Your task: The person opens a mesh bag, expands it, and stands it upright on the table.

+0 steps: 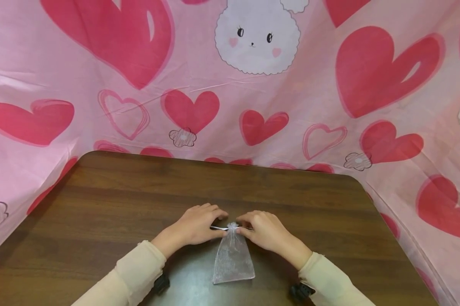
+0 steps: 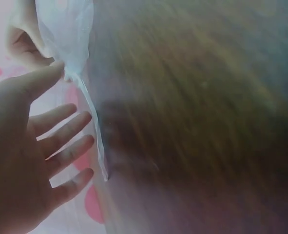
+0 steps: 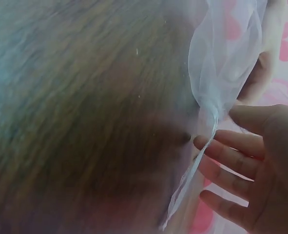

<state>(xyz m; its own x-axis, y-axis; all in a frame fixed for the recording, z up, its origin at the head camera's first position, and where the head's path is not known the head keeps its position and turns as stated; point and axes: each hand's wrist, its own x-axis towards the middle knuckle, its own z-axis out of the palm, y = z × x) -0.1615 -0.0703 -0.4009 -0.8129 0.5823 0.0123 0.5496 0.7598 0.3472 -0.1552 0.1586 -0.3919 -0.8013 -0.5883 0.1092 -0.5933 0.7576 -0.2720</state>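
Observation:
A white sheer organza drawstring bag (image 1: 234, 259) lies on the brown table, its neck gathered tight at the far end. My left hand (image 1: 199, 224) is left of the neck, thumb tip at the gathers, the other fingers (image 2: 66, 134) spread apart. A white ribbon (image 2: 96, 114) trails from the neck past those fingertips. On the other side, my right hand (image 1: 266, 229) has its thumb close to the neck. Its fingers (image 3: 231, 163) are loosely extended, with a fingertip at the second ribbon (image 3: 190, 170). Neither hand visibly grips the bag.
The dark wood table (image 1: 119, 199) has rounded far corners. Behind it and along its sides hangs a pink cloth (image 1: 199, 76) printed with hearts. Small black devices sit at the left wrist (image 1: 161, 284) and the right wrist (image 1: 301, 291).

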